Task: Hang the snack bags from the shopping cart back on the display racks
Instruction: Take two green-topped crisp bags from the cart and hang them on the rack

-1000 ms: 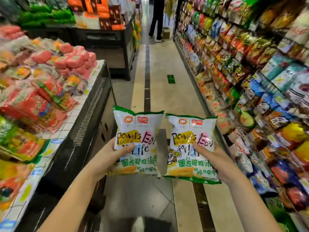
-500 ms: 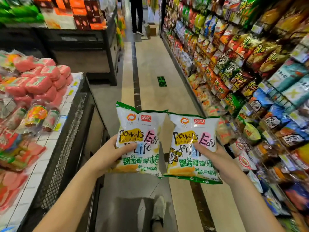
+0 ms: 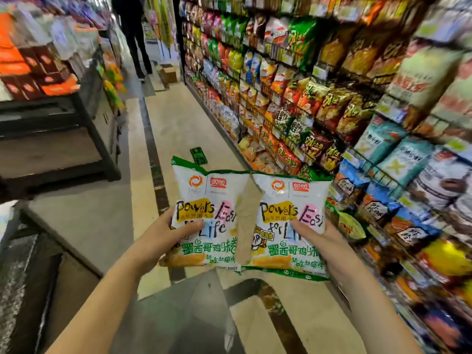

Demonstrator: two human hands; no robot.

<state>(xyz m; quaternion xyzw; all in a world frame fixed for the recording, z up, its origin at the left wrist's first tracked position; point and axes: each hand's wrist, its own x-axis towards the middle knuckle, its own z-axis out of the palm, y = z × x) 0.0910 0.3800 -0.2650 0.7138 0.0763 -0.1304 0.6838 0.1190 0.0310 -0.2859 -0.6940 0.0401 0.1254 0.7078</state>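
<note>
I hold two identical white snack bags with green edges side by side at chest height over the aisle floor. My left hand (image 3: 167, 233) grips the left snack bag (image 3: 207, 200) by its lower left side, thumb across the front. My right hand (image 3: 324, 241) grips the right snack bag (image 3: 288, 200) by its lower right side, thumb on the front. The display racks (image 3: 306, 103) full of hanging snack bags run along the right side of the aisle. No shopping cart is in view.
A dark shelving unit (image 3: 63, 139) with orange boxes stands at the left. A black mesh display edge (image 3: 18, 264) is at the lower left. A person (image 3: 132, 34) stands far down the aisle beside a cardboard box (image 3: 168, 72). A green floor sticker (image 3: 198, 155) lies ahead.
The view has moved forward down the aisle and turned right toward the racks. The left table of red packs has slid out of view. Both hands keep the same hold on the bags.
</note>
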